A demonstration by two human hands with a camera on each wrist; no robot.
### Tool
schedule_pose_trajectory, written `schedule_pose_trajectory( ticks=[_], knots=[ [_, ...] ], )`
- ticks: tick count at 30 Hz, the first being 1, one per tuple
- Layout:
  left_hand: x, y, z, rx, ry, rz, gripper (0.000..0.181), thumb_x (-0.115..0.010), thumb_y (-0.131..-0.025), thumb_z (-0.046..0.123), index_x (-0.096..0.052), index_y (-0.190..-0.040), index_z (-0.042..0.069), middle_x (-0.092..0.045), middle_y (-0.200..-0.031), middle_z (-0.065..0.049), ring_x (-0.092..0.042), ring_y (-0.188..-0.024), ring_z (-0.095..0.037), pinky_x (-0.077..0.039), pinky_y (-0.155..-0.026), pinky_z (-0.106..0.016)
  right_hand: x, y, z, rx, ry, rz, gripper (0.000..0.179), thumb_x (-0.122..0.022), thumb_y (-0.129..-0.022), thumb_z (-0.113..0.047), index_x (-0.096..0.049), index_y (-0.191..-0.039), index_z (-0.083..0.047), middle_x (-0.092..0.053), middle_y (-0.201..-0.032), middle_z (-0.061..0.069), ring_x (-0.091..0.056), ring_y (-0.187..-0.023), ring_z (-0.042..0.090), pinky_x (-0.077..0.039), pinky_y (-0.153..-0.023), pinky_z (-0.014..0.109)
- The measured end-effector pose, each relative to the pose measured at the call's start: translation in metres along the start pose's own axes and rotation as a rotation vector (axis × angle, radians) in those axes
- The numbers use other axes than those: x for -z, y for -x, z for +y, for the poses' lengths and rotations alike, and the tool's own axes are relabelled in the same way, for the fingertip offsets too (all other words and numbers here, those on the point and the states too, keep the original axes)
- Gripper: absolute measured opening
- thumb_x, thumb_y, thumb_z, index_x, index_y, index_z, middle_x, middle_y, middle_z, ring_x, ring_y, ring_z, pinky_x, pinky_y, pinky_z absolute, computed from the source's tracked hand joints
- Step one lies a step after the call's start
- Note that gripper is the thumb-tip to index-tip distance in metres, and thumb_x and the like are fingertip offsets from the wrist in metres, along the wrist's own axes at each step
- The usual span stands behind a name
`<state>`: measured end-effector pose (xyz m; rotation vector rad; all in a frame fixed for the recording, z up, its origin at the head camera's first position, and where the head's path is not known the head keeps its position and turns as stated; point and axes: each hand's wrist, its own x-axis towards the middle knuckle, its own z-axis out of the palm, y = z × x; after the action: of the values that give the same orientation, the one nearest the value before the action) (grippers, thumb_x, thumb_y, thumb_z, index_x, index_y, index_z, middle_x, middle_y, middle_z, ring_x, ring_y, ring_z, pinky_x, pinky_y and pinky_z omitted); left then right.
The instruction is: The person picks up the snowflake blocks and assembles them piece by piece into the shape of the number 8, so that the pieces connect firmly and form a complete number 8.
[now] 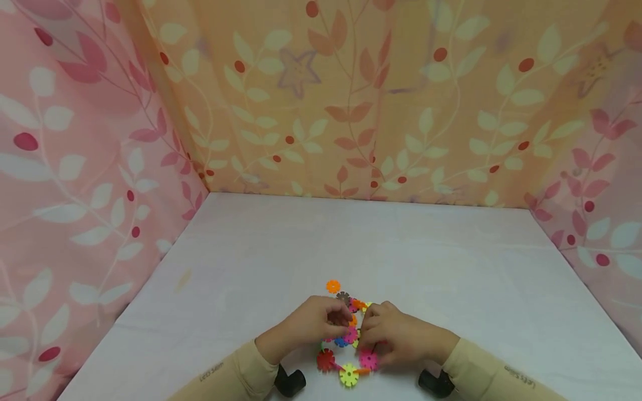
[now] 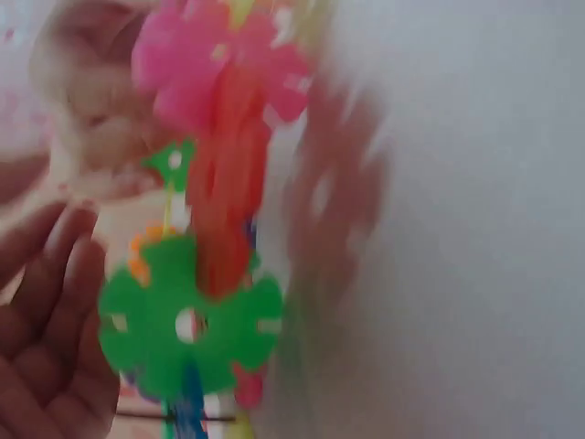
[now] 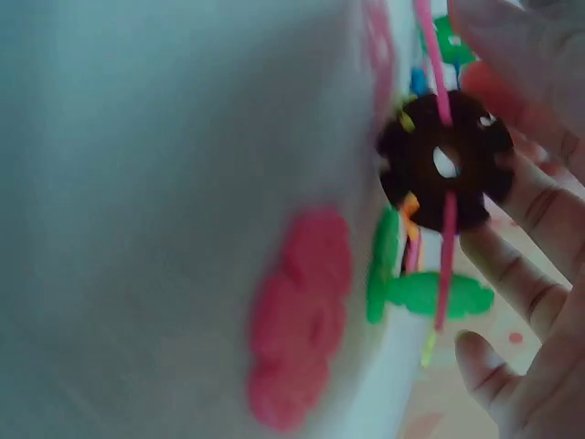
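Note:
Colourful notched plastic snowflake discs, slotted together in a chain, lie near the table's front edge; a yellow disc point(image 1: 349, 375), a red disc point(image 1: 326, 360) and a pink disc point(image 1: 368, 359) form its near side. Left of the chain my left hand point(image 1: 323, 320) hovers, its fingers loosely bent and apart from the green disc point(image 2: 187, 315) in the left wrist view. My right hand point(image 1: 396, 337) curls over the chain's right side and holds it. Beside those fingers, the right wrist view shows a dark brown disc point(image 3: 445, 160). The right fingertips' exact contact is partly hidden.
A loose-looking orange disc point(image 1: 333, 287) lies at the chain's far end. The white tabletop point(image 1: 376, 239) reaches back to a patterned curtain point(image 1: 351, 100). Black wrist devices sit beneath both sleeves.

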<state>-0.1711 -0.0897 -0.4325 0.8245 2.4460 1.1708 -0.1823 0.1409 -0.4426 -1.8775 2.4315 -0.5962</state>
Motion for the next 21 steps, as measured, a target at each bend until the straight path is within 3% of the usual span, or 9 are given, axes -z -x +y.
schedule_pose_trajectory(
  ticks=[4, 7, 12, 18, 21],
  knots=[
    [-0.012, 0.007, 0.010, -0.161, -0.251, -0.201, 0.023, -0.075, -0.073, 0.036, -0.066, -0.085, 0.018, -0.057, -0.073, 0.018, -0.049, -0.065, 0.008, -0.042, -0.059, -0.009, -0.006, 0.000, -0.002, 0.014, 0.072, 0.004, 0.024, -0.075, -0.070, -0.033, -0.065, -0.091, -0.029, -0.057, -0.087, -0.021, -0.043, -0.091, 0.004, -0.027, -0.076, 0.025],
    [-0.020, 0.009, 0.014, -0.232, -0.414, -0.258, 0.024, -0.074, -0.072, 0.042, -0.066, -0.082, 0.022, -0.053, -0.069, 0.020, -0.044, -0.061, 0.009, -0.036, -0.055, -0.006, -0.007, 0.001, -0.003, -0.007, 0.092, -0.016, 0.023, -0.074, -0.070, -0.037, -0.064, -0.089, -0.029, -0.054, -0.082, -0.022, -0.041, -0.085, 0.002, -0.023, -0.074, 0.025],
    [-0.026, 0.009, 0.015, -0.253, -0.511, -0.202, 0.004, -0.071, -0.078, 0.028, -0.071, -0.080, 0.025, -0.052, -0.067, 0.023, -0.042, -0.059, 0.011, -0.034, -0.055, -0.006, -0.007, 0.003, -0.002, -0.030, 0.113, -0.045, 0.024, -0.074, -0.071, -0.036, -0.065, -0.092, -0.030, -0.051, -0.080, -0.021, -0.040, -0.082, 0.001, -0.023, -0.074, 0.027],
    [-0.023, 0.007, 0.013, -0.138, -0.461, -0.123, 0.012, -0.066, -0.079, 0.015, -0.068, -0.071, 0.024, -0.051, -0.065, 0.021, -0.043, -0.059, 0.006, -0.035, -0.055, -0.010, -0.006, 0.007, 0.004, -0.133, 0.105, -0.006, 0.022, -0.071, -0.075, -0.035, -0.067, -0.096, -0.029, -0.050, -0.076, -0.023, -0.042, -0.081, 0.000, -0.027, -0.076, 0.031],
    [-0.022, 0.005, 0.011, -0.105, -0.437, -0.052, 0.014, -0.065, -0.076, 0.011, -0.064, -0.068, 0.021, -0.048, -0.062, 0.018, -0.041, -0.058, 0.002, -0.034, -0.051, -0.012, -0.003, 0.009, 0.008, -0.200, 0.102, 0.035, 0.023, -0.071, -0.076, -0.038, -0.068, -0.097, -0.029, -0.053, -0.077, -0.025, -0.044, -0.083, 0.000, -0.031, -0.081, 0.038]
  ],
)
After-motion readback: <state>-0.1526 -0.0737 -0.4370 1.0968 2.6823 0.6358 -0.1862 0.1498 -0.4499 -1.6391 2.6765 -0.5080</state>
